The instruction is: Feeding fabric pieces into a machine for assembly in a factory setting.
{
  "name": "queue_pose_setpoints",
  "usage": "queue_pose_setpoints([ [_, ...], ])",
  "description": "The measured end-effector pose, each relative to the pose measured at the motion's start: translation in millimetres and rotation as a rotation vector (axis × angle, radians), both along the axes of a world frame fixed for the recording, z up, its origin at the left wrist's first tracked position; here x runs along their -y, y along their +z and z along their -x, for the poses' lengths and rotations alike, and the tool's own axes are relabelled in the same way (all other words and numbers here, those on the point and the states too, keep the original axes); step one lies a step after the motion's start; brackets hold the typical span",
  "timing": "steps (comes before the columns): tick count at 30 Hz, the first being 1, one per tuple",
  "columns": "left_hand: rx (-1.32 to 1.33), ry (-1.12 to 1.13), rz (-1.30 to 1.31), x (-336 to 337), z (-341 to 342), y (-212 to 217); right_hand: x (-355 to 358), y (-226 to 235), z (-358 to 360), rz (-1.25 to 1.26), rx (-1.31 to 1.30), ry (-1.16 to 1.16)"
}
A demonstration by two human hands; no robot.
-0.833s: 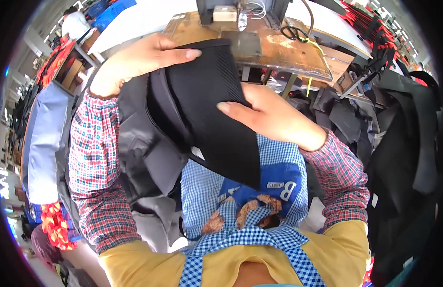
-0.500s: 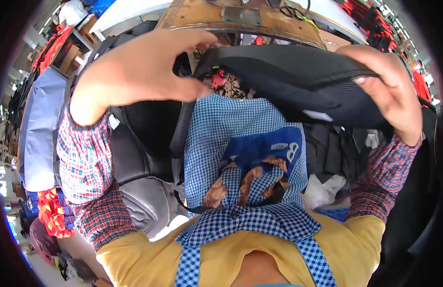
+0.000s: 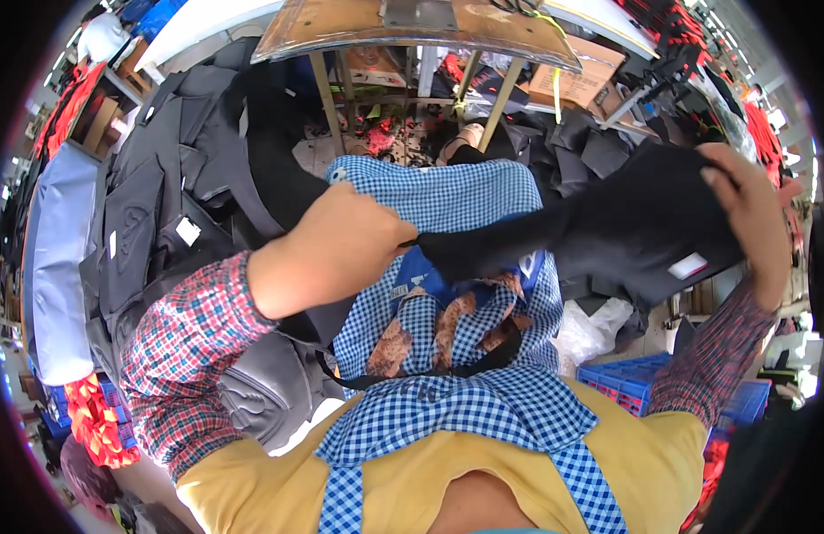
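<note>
A black fabric piece (image 3: 648, 222) with a small white label stretches between my two hands, above my lap. My left hand (image 3: 345, 245) is closed in a fist on its narrow end. At the wide end, my right hand (image 3: 750, 209) grips the edge, thumb on the near side and the other fingers partly hidden behind the cloth. Under the fabric lies my blue checked apron (image 3: 447, 191). Just left of my left hand hang several dark grey padded pieces (image 3: 154, 222) with white labels.
Ahead stands a wooden table (image 3: 483, 25) with metal legs, a cord on top. Beneath it are scraps and a cardboard box (image 3: 581, 76). A blue crate (image 3: 625, 378) and a clear plastic bag (image 3: 594, 329) sit at my right; red fabric pieces (image 3: 100, 423) hang at lower left.
My left hand has come down toward me and closed on the fabric's end. My right hand has lowered slightly, and the black piece has turned and stretched out, uncovering the table's underside.
</note>
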State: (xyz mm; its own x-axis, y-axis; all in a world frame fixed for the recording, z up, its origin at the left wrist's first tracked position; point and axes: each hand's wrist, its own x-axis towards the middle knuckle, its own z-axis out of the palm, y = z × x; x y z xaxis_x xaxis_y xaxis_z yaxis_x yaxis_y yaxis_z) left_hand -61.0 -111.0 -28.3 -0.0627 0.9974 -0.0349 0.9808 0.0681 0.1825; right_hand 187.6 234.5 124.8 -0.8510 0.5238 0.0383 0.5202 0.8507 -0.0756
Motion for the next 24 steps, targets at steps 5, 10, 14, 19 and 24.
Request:
queue_pose_setpoints([
  [5, -0.075, 0.170, -0.051, 15.7, -21.4, -12.1, 102.0, -94.9, 70.1, -0.203, -0.075, 0.715],
  [10, 0.003, 0.399, 0.012, 49.2, -49.9, -31.7, 131.8, -155.9, 105.9, 0.008, -0.051, 0.931],
  [14, 0.551, 0.571, 0.191, 85.2, -78.9, -66.2, 142.6, -182.7, 103.6, 0.139, 0.008, 1.155],
  [19, 1.416, 0.590, 0.674, 71.3, -64.3, -46.6, 138.9, -170.8, 97.9, 0.132, 0.087, 1.229],
  [24, 0.489, 0.099, 0.074, 38.6, -36.4, -77.6, 112.4, -144.0, 84.9, 0.043, 0.007, 1.035],
])
